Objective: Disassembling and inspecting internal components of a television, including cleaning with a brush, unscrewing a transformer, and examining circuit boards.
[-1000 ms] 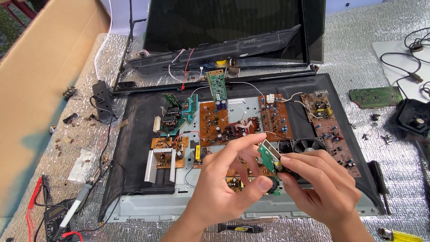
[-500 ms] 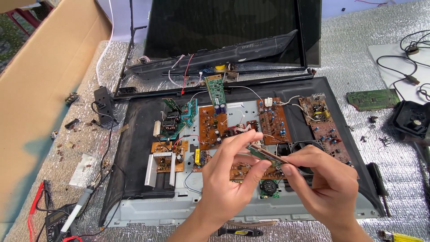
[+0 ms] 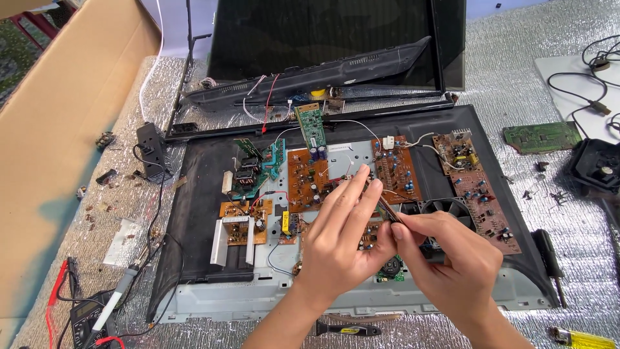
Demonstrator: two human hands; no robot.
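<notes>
Fingers of the left hand [image 3: 342, 242] and right hand [image 3: 445, 258] pinch 1 small board [image 3: 385, 205] between them, edge-on, tilted, above the open chassis [image 3: 194, 213]. Brown boards [image 3: 307, 178] lie beneath; a screwdriver [image 3: 345, 329] rests near the wrists.

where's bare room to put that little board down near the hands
Bare foil mat lies right of the screen, above the loose green board. Bare black tray lies left of the boards. Crowded: the chassis under both hands, the wires at far right, the scraps and probes at left.
</notes>
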